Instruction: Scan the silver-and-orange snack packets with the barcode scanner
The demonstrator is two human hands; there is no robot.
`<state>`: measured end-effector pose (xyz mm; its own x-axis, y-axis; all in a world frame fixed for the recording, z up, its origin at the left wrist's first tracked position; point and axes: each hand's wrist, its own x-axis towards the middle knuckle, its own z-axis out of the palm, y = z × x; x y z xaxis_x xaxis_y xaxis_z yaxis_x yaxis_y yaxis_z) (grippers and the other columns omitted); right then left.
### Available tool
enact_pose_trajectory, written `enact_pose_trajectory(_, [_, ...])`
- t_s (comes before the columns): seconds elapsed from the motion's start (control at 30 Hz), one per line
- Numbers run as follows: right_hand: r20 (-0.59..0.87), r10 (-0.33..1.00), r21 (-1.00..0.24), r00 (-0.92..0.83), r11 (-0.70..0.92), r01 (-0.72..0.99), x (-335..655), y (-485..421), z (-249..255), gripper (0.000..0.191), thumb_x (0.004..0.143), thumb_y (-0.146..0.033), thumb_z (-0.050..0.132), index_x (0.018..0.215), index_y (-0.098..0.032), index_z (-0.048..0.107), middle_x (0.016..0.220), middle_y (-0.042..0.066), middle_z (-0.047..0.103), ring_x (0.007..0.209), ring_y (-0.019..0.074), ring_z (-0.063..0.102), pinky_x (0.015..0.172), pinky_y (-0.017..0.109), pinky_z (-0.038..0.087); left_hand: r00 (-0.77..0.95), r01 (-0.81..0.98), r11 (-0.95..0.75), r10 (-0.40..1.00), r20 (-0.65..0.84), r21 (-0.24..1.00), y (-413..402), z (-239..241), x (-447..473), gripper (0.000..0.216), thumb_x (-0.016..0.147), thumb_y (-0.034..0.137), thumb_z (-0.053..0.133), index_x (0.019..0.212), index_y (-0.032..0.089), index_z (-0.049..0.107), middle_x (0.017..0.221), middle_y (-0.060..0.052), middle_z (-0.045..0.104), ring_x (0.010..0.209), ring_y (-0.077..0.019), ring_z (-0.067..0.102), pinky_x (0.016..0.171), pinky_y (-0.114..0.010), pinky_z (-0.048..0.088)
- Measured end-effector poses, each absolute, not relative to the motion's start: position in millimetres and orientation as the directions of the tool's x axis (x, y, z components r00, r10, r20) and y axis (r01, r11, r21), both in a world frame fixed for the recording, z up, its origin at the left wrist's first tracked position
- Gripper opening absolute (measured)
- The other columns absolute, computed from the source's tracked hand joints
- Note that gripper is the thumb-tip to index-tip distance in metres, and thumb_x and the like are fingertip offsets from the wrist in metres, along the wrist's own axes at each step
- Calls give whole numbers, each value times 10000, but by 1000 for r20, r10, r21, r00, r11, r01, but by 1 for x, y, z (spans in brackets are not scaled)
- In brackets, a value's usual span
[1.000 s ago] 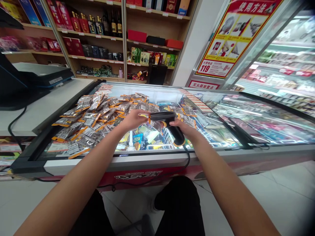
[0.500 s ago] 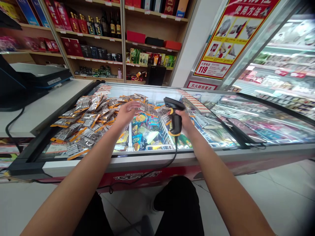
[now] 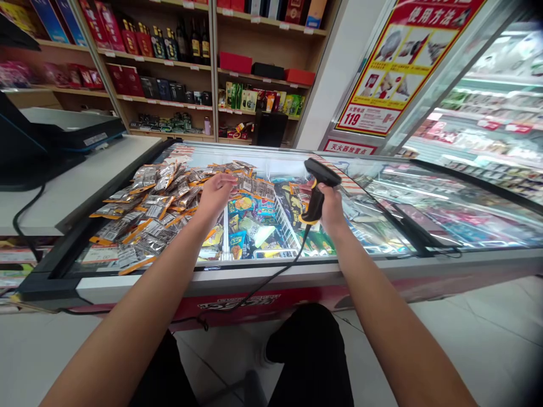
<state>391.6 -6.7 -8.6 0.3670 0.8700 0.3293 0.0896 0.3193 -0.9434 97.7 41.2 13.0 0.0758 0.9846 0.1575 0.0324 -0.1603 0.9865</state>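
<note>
My right hand is wrapped round the grip of a black and yellow barcode scanner, its head tilted up. Behind the scanner, by my fingertips, shows a small orange-edged packet; whether my fingers touch it I cannot tell. My left hand is bent with fingers curled together at the end of a few silver and orange packets. What its fingertips hold, if anything, is hidden. To its left, a large heap of similar packets is spread over the glass top of a chest freezer.
Under the glass, colourful frozen packs lie in wire baskets. The scanner's cable hangs over the freezer's front. A counter with a dark device stands at left. Shelves of bottles and boxes rise behind; a refrigerated display is at right.
My right hand has moved right with the scanner, and the packet by its fingers now shows farther right. My left hand has drawn slightly left, its fingers more curled.
</note>
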Motion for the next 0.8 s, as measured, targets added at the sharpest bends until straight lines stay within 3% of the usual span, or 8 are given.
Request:
enact_pose_trajectory(0.1, [202, 966, -979, 159, 203, 14, 384, 8, -8, 377, 806, -578, 669, 959, -233, 663, 848, 67, 733, 864, 254, 700, 715, 338, 546, 35, 2, -119, 992, 119, 993, 44, 12, 99, 193, 844, 159, 560, 1009, 195, 652, 1135, -69, 754, 991, -230, 745, 881, -371, 590])
enact_pose_trajectory(0.23, [60, 995, -973, 74, 41, 228, 371, 40, -5, 354, 825, -563, 715, 917, -221, 690, 798, 37, 709, 724, 201, 642, 645, 301, 499, 61, -17, -127, 990, 128, 992, 48, 8, 99, 182, 875, 180, 546, 1032, 191, 638, 1136, -74, 748, 962, -212, 749, 868, -360, 594])
enact_pose_trajectory(0.33, [27, 997, -942, 69, 3, 335, 360, 60, -4, 309, 844, -531, 731, 864, -227, 680, 702, 33, 677, 648, 200, 604, 596, 303, 470, 254, 88, -158, 958, 131, 984, 49, 4, 97, 175, 919, 218, 540, 1053, 192, 649, 1126, -93, 753, 945, -224, 751, 835, -374, 604])
enact_pose_trajectory(0.43, [1, 1000, -960, -6, 3, 280, 356, 71, -6, 265, 839, -483, 739, 862, -229, 668, 655, 42, 674, 626, 213, 606, 588, 310, 476, 471, 269, -310, 868, 156, 912, 46, -4, 100, 184, 937, 224, 525, 1047, 196, 670, 1101, -107, 759, 967, -251, 743, 850, -410, 609])
enact_pose_trajectory(0.5, [-17, 998, -969, -56, -3, 247, 358, 74, -9, 255, 831, -470, 733, 868, -225, 670, 641, 44, 676, 632, 220, 619, 592, 310, 484, 569, 392, -518, 786, 243, 760, 43, -11, 106, 197, 935, 210, 526, 1048, 198, 687, 1137, -111, 754, 1081, -273, 712, 972, -446, 573])
enact_pose_trajectory(0.6, [-14, 998, -971, -54, -1, 241, 365, 74, -13, 254, 829, -469, 719, 879, -222, 685, 640, 45, 676, 665, 236, 636, 601, 317, 490, 686, 551, -745, 661, 303, 377, 39, -20, 118, 279, 950, 227, 541, 1185, 177, 682, 1414, -144, 652, 1399, -345, 520, 1171, -540, 416])
enact_pose_trajectory(0.7, [-18, 1000, -960, 1, -17, 279, 372, 73, -15, 258, 832, -474, 716, 904, -227, 693, 640, 46, 668, 688, 255, 630, 598, 339, 486, 697, 663, -737, 672, 249, 133, 42, -24, 128, 453, 999, 292, 506, 1402, 92, 566, 1627, -213, 438, 1545, -387, 323, 1229, -578, 304])
enact_pose_trajectory(0.8, [-28, 999, -952, 35, -37, 304, 379, 72, -15, 256, 826, -464, 735, 944, -242, 691, 632, 42, 652, 680, 266, 612, 584, 355, 477, 675, 710, -703, 694, 250, 38, 51, -22, 132, 529, 1015, 367, 482, 1444, 60, 517, 1580, -248, 479, 1498, -373, 402, 1211, -525, 324])
